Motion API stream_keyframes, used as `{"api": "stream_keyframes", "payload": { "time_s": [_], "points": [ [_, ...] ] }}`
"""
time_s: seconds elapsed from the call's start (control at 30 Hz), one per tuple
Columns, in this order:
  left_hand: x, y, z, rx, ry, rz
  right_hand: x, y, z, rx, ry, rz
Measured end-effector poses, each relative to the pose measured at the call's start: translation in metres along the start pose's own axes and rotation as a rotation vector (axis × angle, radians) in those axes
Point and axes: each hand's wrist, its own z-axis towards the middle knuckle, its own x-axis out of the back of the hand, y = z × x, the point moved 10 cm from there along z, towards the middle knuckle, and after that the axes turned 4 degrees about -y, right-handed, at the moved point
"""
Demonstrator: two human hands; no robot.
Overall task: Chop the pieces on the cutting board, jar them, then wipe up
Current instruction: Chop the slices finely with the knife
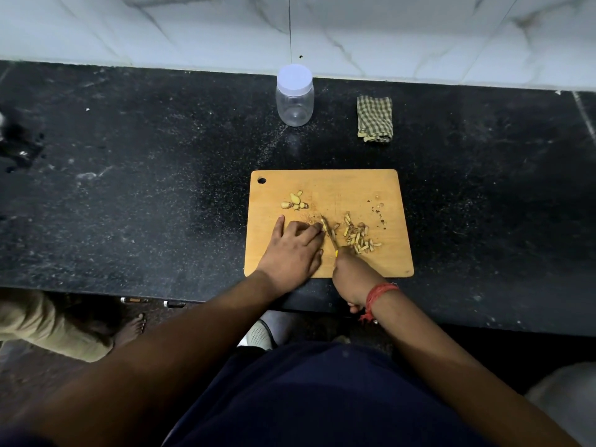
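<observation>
A wooden cutting board [371, 185] lies on the black counter. A few uncut pale pieces [295, 201] sit near its upper left. A pile of chopped strips [358, 237] lies right of centre. My left hand [295, 250] presses down on a piece at the board's middle, fingers curled over it. My right hand [353, 275] grips a knife [329, 232] by its yellow handle, and the blade stands right beside my left fingertips. A clear plastic jar [295, 98] with a white lid on stands behind the board. A folded checked cloth [375, 119] lies to the jar's right.
A white marble wall [387, 33] backs the counter [129, 188]. Crumbs and specks [380, 211] dot the board's right side. Wet dark patches [19, 146] mark the counter's far left. Another person's leg and bare foot [129, 327] show below the counter edge at left.
</observation>
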Motion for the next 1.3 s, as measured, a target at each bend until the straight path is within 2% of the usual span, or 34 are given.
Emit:
{"api": "stream_keyframes", "payload": {
  "time_s": [0.17, 0.33, 0.47, 0.67, 1.3],
  "points": [
    [0.002, 0.001, 0.001, 0.009, -0.003, 0.003, -0.007, 0.011, -0.010, 0.076, 0.043, -0.085],
    [0.001, 0.000, -0.001, 0.015, 0.012, -0.033, -0.007, 0.027, -0.023, 0.070, 0.007, -0.104],
    [-0.002, -0.003, -0.002, 0.021, 0.012, -0.059, 0.011, 0.011, -0.032, 0.117, 0.062, -0.069],
    [-0.004, -0.003, -0.002, 0.023, -0.011, -0.086, 0.016, 0.001, -0.017, 0.044, 0.044, 0.047],
    [-0.005, -0.005, -0.004, 0.013, -0.006, -0.099, 0.014, -0.004, -0.004, 0.030, 0.032, 0.012]
  ]
}}
